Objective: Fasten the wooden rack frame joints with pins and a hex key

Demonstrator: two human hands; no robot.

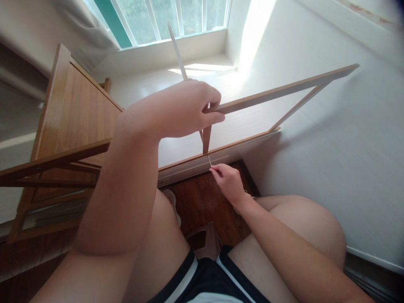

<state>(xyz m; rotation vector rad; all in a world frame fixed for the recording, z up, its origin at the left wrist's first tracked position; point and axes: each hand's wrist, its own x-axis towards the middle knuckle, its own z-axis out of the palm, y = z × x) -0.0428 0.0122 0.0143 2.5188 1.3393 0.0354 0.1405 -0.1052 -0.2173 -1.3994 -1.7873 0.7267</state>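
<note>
My left hand (197,105) is wrapped round the left end of the top rail of a wooden frame (268,97), where an upright meets it. The frame stands on the white sill, with its lower rail along the sill's front edge. Below, my right hand (229,181) pinches a thin metal rod (210,161) between thumb and fingers. The rod's upper tip reaches the lower rail close under the upright (206,139); whether it sits in a hole is too small to tell. Behind my left hand a pale slat (177,50) juts up, its lower end hidden.
A wooden chair or folding piece (78,109) stands at the left, near the curtain (82,25). The barred window (170,21) lies beyond the sill. A white wall (315,168) closes the right side. Between my legs a stool (205,237) stands on the brown floor (198,198).
</note>
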